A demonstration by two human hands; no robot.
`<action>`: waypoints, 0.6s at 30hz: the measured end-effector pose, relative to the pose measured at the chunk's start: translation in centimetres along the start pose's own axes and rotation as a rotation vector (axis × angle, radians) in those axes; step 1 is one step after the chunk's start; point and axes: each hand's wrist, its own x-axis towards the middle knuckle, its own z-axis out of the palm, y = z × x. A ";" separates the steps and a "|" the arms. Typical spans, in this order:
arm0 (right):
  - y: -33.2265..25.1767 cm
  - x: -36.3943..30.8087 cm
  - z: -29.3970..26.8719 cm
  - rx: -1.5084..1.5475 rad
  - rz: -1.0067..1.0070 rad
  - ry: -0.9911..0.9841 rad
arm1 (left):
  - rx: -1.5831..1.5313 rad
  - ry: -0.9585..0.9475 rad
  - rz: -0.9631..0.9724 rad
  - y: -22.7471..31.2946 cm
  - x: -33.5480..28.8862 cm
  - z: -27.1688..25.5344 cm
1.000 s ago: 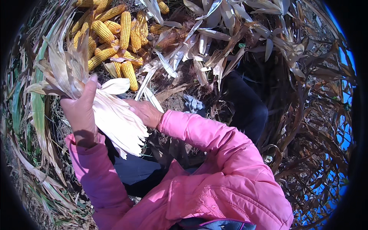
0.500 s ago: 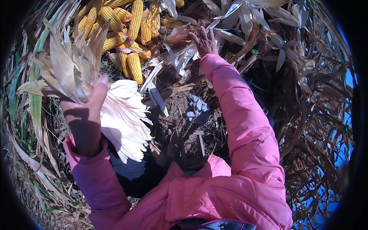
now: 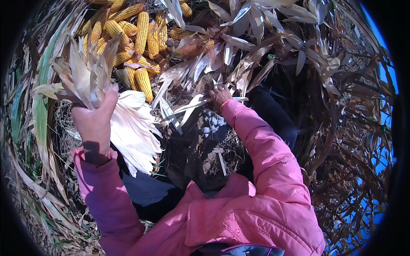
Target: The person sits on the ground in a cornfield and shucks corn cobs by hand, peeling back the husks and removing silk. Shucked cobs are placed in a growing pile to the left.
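Observation:
My left hand [image 3: 95, 123] is wrapped round a bundle of dry corn husks [image 3: 136, 128]. Their pale inner leaves fan out on one side of the fist and the browner ends stick up on the other. Lower in the middle, my right hand [image 3: 221, 96] has its fingers curled down at the ground, closed on a pale strip of husk [image 3: 195, 102]; its fingertips are partly hidden. Beyond both hands lies a heap of bare yellow corn cobs [image 3: 143, 34]. One corn cob [image 3: 143, 84] at the heap's near edge lies close to the left hand's bundle.
A greyish crumpled glove [image 3: 212, 123] lies on the soil below my right hand. Loose dry husks [image 3: 256, 25] spread across the far right. Dry corn stalks and leaves [image 3: 341, 145] crowd the right side, and greener leaves [image 3: 40, 98] stand at the left.
My right hand has come back from beside the cob heap toward me, its spread fingers now curled on a husk. The left hand still grips its bundle, shifted slightly.

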 end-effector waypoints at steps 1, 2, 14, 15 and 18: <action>-0.4 -1.0 1.6 0.150 0.006 0.055 | -0.041 -0.014 -0.011 0.1 0.0 0.2; -1.6 -1.9 0.9 0.235 0.007 0.035 | -0.005 -0.025 0.005 0.4 0.0 0.3; -5.2 -8.7 -7.3 0.562 -0.043 0.524 | -0.148 0.037 0.032 0.0 1.3 0.3; -4.3 -9.0 -8.1 0.699 0.006 0.576 | -0.225 0.030 0.009 0.0 1.2 0.3; -2.5 -10.4 -12.0 1.174 0.321 0.763 | -0.381 -0.002 -0.016 -0.2 0.3 -0.1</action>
